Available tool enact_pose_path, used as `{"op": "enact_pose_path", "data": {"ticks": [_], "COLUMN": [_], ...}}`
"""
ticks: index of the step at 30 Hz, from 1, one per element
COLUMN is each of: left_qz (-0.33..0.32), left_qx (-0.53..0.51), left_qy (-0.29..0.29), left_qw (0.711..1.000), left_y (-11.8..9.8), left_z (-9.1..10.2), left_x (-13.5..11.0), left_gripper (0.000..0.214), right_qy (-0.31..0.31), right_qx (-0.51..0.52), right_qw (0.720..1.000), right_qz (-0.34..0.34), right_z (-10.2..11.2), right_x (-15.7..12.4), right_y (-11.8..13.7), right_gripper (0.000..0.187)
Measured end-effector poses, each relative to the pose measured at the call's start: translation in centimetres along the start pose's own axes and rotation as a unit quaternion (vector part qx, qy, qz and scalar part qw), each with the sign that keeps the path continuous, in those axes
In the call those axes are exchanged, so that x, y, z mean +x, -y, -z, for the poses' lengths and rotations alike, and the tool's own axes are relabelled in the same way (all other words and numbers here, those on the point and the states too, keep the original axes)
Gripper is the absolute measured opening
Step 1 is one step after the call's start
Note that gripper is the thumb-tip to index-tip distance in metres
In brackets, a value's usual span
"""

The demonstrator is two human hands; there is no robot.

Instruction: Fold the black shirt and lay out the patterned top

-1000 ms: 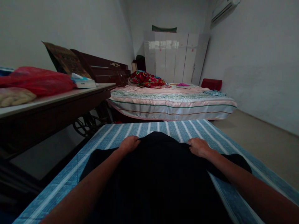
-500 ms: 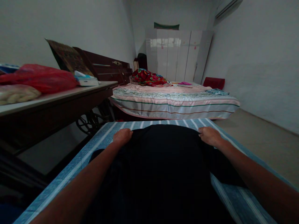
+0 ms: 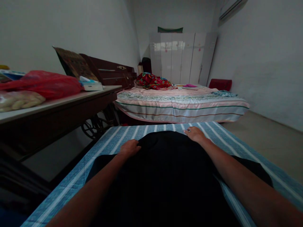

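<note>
Left hand (image 3: 129, 148) on the black garment (image 3: 165, 173), right hand (image 3: 196, 134) by its edge, pinching unclear; red bag (image 3: 50, 84) at ten o'clock, far bed (image 3: 182, 105) at twelve!

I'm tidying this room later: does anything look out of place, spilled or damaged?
No spill or damage shows. The red floral cloth looks untidy, bunched in a heap on the far bed's striped cover, which otherwise lies fairly flat. The dark garment is too dark to check for stains.

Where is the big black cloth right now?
In the head view, the black cloth lies at bottom centre on the blue striped cover, with the left hand and right hand by its far edge.
</note>
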State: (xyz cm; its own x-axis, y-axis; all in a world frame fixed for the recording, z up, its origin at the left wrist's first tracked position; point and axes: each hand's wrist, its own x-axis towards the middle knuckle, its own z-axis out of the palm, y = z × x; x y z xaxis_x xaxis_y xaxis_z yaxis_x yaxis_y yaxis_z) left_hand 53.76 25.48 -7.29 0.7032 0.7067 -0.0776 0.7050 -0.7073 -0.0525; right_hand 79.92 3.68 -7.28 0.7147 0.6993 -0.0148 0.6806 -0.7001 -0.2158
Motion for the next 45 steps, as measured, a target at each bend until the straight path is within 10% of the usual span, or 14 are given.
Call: {"op": "enact_pose_path", "data": {"ticks": [8,18,26,33,45], "left_qz": [-0.049,-0.118,-0.082,-0.097,-0.048], "left_qx": [-0.015,-0.092,-0.062,-0.025,0.079], "left_qy": [-0.035,-0.006,0.044,0.049,-0.114], "left_qw": [0.998,0.989,0.994,0.994,0.989], "left_y": [-1.3,1.1,1.0,0.7,0.5], "left_z": [0.1,-0.1,-0.1,-0.3,8.7], "left_x": [-0.7,-4.3,-6.5,-6.2,0.7], "left_gripper": [0.025,0.036,0.018,0.029,0.044], "right_qy": [0.04,0.049,0.034,0.02,-0.181], "right_qx": [-0.008,-0.03,0.129,0.145,0.002], "right_qw": [0.997,0.944,0.987,0.986,0.982], "right_qz": [0.058,0.324,0.092,0.085,0.062], "right_z": [-2.7,-2.6,-4.3,-4.8,5.1], "right_x": [0.5,-11.5,-8.2,-7.0,-1.1], "right_y": [4.3,3.4,2.9,2.5,2.2], "right_gripper": [0.025,0.013,0.048,0.017,0.038]}}
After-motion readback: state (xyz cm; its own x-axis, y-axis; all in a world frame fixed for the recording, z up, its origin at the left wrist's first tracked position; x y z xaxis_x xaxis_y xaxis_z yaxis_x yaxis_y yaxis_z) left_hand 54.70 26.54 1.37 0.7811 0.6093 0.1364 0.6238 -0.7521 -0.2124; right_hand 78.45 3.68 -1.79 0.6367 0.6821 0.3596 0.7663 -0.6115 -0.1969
